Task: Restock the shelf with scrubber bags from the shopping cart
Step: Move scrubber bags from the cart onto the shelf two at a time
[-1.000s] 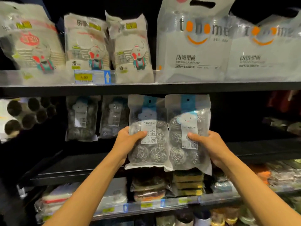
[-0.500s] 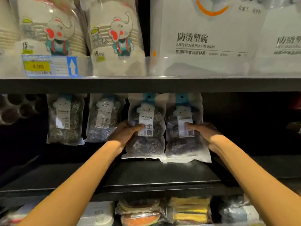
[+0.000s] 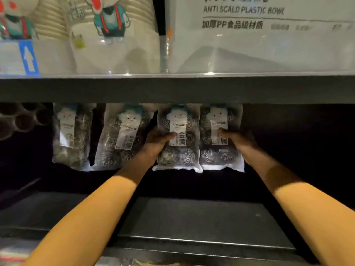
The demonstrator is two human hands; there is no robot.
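Left hand [image 3: 158,140] grips the 9 o'clock bag [image 3: 179,152], right hand [image 3: 239,141] the 3 o'clock bag [image 3: 219,153]: probably light, slippery film (pinch mid-sides, thumbs across labels).

Four bags sit in a row across the middle of the frame: scrubber bag one [image 3: 72,137], scrubber bag two [image 3: 121,139], scrubber bag three [image 3: 179,137] and scrubber bag four [image 3: 221,150]. There are two hands, the left hand [image 3: 156,139] and the right hand [image 3: 240,141]. Along the top are two elephant packs, the left cup pack [image 3: 17,25] and the right cup pack [image 3: 111,35], one big white bowl bag [image 3: 259,45] and one blue arrow tag [image 3: 28,56].
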